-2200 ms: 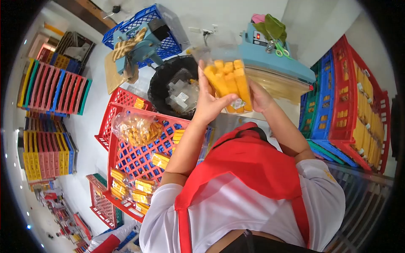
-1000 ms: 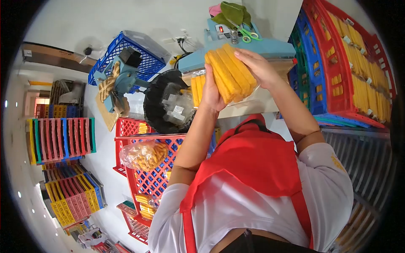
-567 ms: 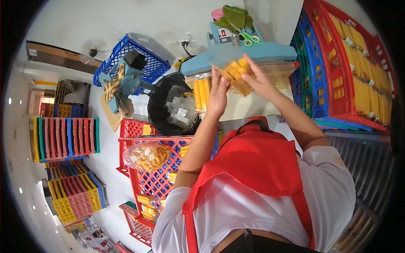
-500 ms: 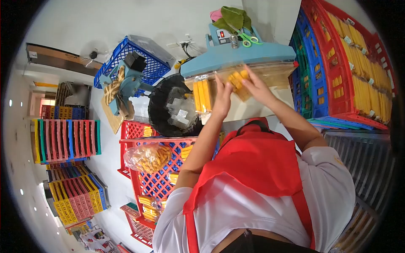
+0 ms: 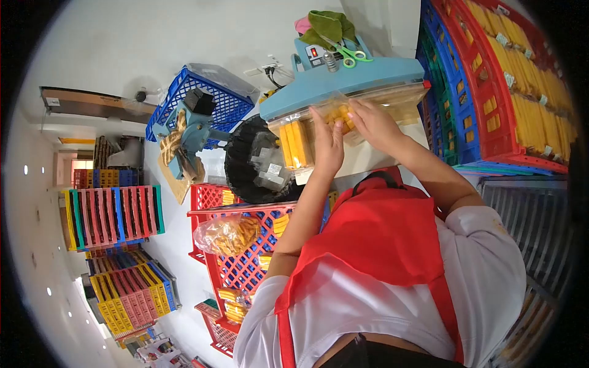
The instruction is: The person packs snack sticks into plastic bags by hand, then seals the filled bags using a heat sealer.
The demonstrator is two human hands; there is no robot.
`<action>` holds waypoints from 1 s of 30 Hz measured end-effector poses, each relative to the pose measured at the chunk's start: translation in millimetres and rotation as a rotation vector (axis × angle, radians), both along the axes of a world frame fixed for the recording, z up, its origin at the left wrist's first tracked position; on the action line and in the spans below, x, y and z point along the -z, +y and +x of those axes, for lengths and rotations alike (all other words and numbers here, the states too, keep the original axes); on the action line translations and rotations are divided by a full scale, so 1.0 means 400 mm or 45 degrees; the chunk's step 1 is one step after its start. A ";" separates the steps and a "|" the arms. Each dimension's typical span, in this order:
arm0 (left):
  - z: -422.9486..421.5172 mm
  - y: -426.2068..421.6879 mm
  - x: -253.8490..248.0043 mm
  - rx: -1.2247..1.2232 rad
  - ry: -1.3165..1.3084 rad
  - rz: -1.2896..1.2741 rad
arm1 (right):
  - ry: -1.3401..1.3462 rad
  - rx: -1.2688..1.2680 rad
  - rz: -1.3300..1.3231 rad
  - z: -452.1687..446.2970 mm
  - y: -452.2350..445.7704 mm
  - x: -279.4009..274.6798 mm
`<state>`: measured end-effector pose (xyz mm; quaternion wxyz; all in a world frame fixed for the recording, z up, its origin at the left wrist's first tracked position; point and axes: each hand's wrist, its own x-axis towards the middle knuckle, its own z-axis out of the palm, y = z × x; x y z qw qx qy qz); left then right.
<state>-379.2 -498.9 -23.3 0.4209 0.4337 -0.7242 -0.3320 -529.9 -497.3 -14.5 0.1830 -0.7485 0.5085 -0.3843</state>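
Observation:
At the front of a light-blue bag sealer point(image 5: 343, 83), both hands grip a clear plastic bag of yellow sticks point(image 5: 339, 116). My left hand point(image 5: 328, 144) closes on the bag's left side, thumb against the sticks. On the right side, my right hand point(image 5: 375, 126) presses its fingers over the bag, partly covering the sticks. The bag's upper end reaches the sealer's front edge; whether it is between the jaws I cannot tell. A filled pack of yellow sticks point(image 5: 296, 144) hangs at the sealer's left end, beside my left hand.
Green-handled scissors point(image 5: 350, 58) and a green cloth point(image 5: 331, 27) lie on the sealer. A black-lined bin point(image 5: 236, 165) with plastic scraps stands left. Red crates point(image 5: 245, 264) are below it, with a bag of yellow pieces point(image 5: 230, 235) on top. Stacked crates point(image 5: 491, 116) rise at right.
The bag has moved up against the sealer's front edge. My right hand has turned flatter over the bag. The whole view has shifted slightly.

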 end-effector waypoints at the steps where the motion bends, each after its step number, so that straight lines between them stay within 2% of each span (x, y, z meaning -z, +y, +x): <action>1: -0.009 0.007 -0.005 -0.070 -0.056 -0.046 | -0.002 -0.005 -0.003 0.000 -0.002 -0.001; 6: -0.024 0.013 -0.002 -0.088 -0.202 -0.027 | 0.064 0.038 -0.048 0.004 -0.016 -0.020; 8: -0.024 0.019 -0.009 -0.240 -0.404 -0.137 | 0.037 0.035 -0.062 0.000 -0.013 -0.041; 10: -0.030 0.033 -0.048 -0.334 -0.460 -0.092 | 0.008 0.038 -0.067 0.000 -0.014 -0.045; 12: -0.023 0.046 -0.057 -0.423 -0.503 -0.042 | 0.117 0.043 -0.117 -0.009 -0.019 -0.035; 13: -0.019 0.046 -0.057 -0.457 -0.426 -0.058 | 0.125 0.036 -0.117 -0.004 -0.013 -0.031; 15: -0.016 0.038 -0.069 -0.536 -0.299 -0.172 | -0.151 -0.006 -0.179 0.007 -0.014 -0.034; 16: -0.012 0.034 -0.071 -0.538 -0.286 -0.182 | -0.139 -0.008 -0.191 0.008 -0.012 -0.042; 18: -0.004 0.037 -0.077 -0.482 -0.014 -0.251 | -0.341 -0.018 -0.133 0.011 0.007 -0.058; 20: -0.002 0.054 -0.092 -0.500 -0.040 -0.161 | -0.315 0.013 -0.118 0.010 0.024 -0.063; 22: 0.000 0.062 -0.091 -0.477 0.084 -0.033 | -0.289 0.039 -0.103 0.006 0.040 -0.064; 24: 0.010 0.057 -0.080 -0.452 0.129 0.056 | -0.504 0.007 0.150 0.002 0.046 -0.067; 25: 0.009 0.055 -0.079 -0.412 0.272 0.140 | -0.491 0.002 0.147 -0.001 0.049 -0.073; 27: 0.011 0.051 -0.061 -0.372 0.430 0.229 | -0.752 -0.066 0.449 -0.014 0.059 -0.083; 29: 0.014 0.038 -0.020 -0.127 0.687 0.415 | -0.745 -0.178 0.429 -0.038 0.043 -0.059; 30: 0.014 0.034 -0.006 -0.126 0.710 0.413 | -0.748 -0.291 0.408 -0.047 0.034 -0.043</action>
